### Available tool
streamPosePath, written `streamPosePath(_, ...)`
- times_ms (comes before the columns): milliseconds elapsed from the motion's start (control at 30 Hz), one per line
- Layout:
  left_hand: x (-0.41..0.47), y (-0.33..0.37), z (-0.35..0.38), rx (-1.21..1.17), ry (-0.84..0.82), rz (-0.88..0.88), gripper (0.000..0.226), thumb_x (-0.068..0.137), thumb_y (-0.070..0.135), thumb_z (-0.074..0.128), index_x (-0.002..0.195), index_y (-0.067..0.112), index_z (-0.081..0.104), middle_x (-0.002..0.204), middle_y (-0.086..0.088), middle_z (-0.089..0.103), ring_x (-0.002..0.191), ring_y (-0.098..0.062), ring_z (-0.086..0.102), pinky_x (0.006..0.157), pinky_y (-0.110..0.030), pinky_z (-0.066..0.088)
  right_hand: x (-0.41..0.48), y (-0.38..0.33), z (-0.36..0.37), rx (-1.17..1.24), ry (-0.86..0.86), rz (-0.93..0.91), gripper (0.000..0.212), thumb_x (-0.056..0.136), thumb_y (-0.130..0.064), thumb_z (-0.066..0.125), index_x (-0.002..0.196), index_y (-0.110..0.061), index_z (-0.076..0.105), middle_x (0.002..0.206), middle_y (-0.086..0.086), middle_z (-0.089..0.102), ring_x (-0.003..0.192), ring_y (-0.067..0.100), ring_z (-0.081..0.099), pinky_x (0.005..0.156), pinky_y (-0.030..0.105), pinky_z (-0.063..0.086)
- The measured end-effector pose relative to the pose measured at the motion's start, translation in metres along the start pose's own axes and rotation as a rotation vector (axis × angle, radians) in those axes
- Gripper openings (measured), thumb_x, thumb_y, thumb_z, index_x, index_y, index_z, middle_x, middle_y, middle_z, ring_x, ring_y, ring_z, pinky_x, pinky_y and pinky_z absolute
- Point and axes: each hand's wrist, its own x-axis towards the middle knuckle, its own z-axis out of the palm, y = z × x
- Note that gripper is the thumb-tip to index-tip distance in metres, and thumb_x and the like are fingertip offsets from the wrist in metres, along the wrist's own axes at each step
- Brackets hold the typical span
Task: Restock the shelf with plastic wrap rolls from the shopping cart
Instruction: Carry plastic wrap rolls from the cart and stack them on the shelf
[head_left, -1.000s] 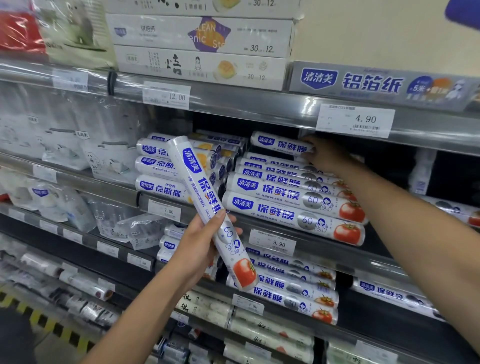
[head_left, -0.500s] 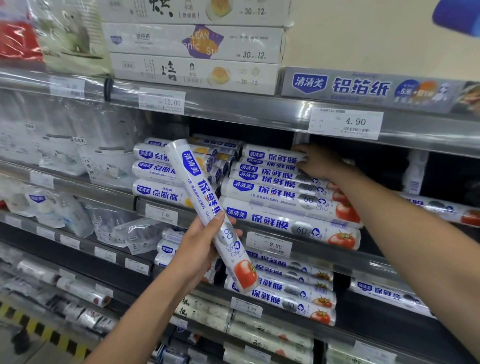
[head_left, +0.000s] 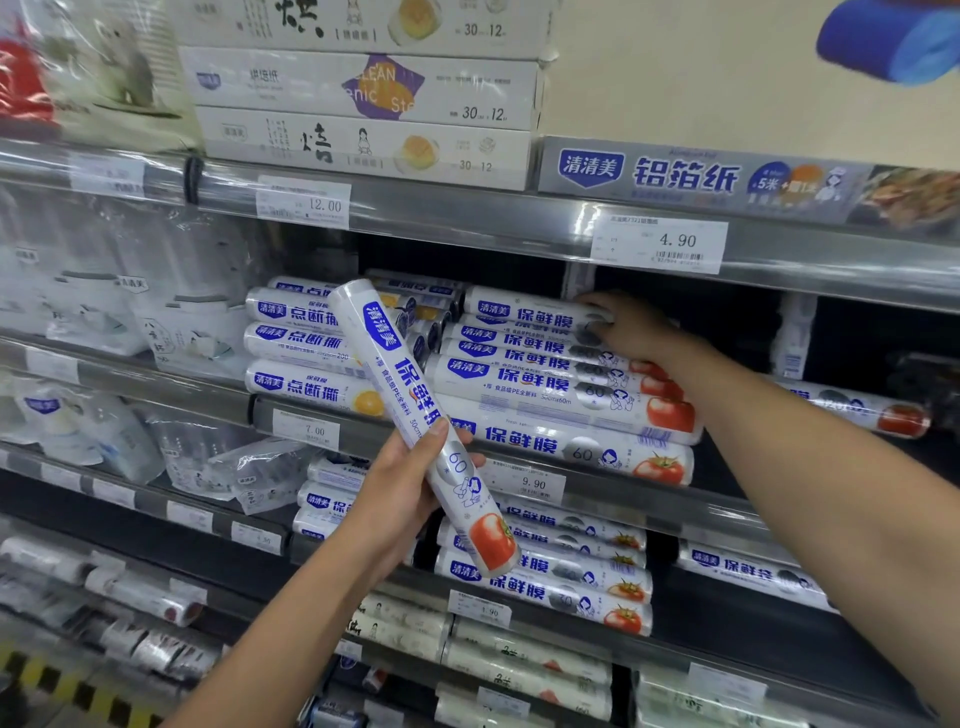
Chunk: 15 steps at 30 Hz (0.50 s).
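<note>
Head view: left hand (head_left: 402, 501) grips a plastic wrap roll (head_left: 410, 405) near its lower, tomato-printed end, fingers curled round it and thumb lying on the front. The roll is tilted with its upper end leaning left, held in front of the shelf (head_left: 727, 512) and clear of the stacked rolls (head_left: 545, 410). Right hand (head_left: 631, 327) reaches in, fingers on the right end of the top roll (head_left: 524, 312); gripping or only pressing, cannot tell.

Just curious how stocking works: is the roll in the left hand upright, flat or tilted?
Tilted. The roll slants from upper left down to its tomato-printed end at lower right; the left hand grips its lower half.
</note>
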Motion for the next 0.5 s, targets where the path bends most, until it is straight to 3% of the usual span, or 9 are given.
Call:
streamPosePath(167,0.0,-0.001,0.0,-0.009,-0.001,0.002,0.058,0.09,0.041,0.06,0.132,0.001,0.054,0.123,-0.028,0.067,0.1,-0.03,0.074,0.072,-0.034,0.06,-0.007,-0.01,-0.005,-0.148,0.006,-0.022,0.054,0.094,-0.042,0.064,0.144,-0.035,0.047,0.147,0.002,0.05,0.13,0.028,0.051,0.108,0.049,0.043)
streamPosePath(267,0.001,0.0,0.003,-0.021,-0.011,0.02,0.05,0.1,0.039,0.053,0.134,0.002,0.051,0.122,-0.025,0.069,0.107,-0.032,0.073,0.078,-0.037,0.062,-0.019,-0.023,-0.008,-0.199,0.064,-0.036,0.057,0.095,-0.038,0.064,0.148,-0.026,0.045,0.149,0.006,0.047,0.131,0.029,0.05,0.109,0.045,0.042)
streamPosePath(367,0.005,-0.001,0.006,0.023,-0.014,0.033,0.063,0.095,0.056,0.049,0.135,0.009,0.054,0.119,-0.015,0.074,0.114,-0.031,0.07,0.093,-0.045,0.057,-0.048,-0.046,-0.011,-0.172,0.11,-0.106,0.046,0.096,-0.038,0.061,0.14,-0.028,0.053,0.142,0.002,0.051,0.124,0.025,0.052,0.104,0.043,0.046)
streamPosePath(433,0.007,-0.001,0.01,0.103,-0.036,0.045,0.073,0.088,0.073,0.047,0.138,0.021,0.055,0.118,-0.007,0.075,0.114,-0.029,0.069,0.097,-0.045,0.054,-0.077,-0.071,-0.012,-0.111,0.117,-0.168,0.035,0.099,-0.037,0.057,0.134,-0.03,0.059,0.135,-0.002,0.055,0.115,0.019,0.055,0.098,0.039,0.048)
streamPosePath(500,0.008,0.0,0.018,0.071,-0.073,0.046,0.077,0.085,0.077,0.045,0.142,0.024,0.051,0.119,-0.006,0.075,0.114,-0.028,0.07,0.099,-0.048,0.055,-0.11,-0.098,-0.013,-0.019,0.073,-0.223,0.029,0.101,-0.036,0.056,0.128,-0.029,0.063,0.123,-0.011,0.06,0.104,0.007,0.06,0.093,0.03,0.051)
